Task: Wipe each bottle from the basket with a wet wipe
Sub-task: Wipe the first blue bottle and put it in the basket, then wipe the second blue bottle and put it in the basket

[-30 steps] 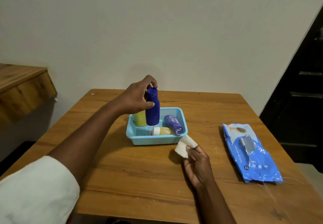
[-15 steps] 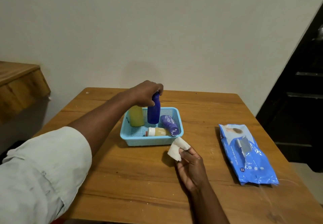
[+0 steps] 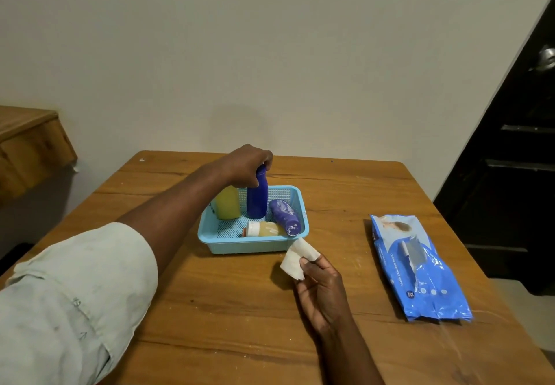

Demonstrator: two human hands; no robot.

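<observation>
Left hand (image 3: 244, 166) curled around the top of the dark blue bottle (image 3: 257, 196), which stands upright at the back of the light blue basket (image 3: 255, 245). Yellow bottle (image 3: 228, 205) upright beside it at the basket's back left. Purple bottle (image 3: 283, 217) and small pale yellow bottle (image 3: 264, 229) lie toward the basket's front right. Right hand (image 3: 322, 290) pinches a folded white wet wipe (image 3: 297, 260) just off the basket's front right corner. Blue wipes pack (image 3: 417, 267) lies flat near the table's (image 3: 210, 309) right edge.

The blue wipes pack (image 3: 419, 267) carries white lettering along its length, seemingly "CARING BABY WET WIPES", and a small round "72" badge near its front end. Lettering on the purple bottle (image 3: 284, 217) is unreadable.
</observation>
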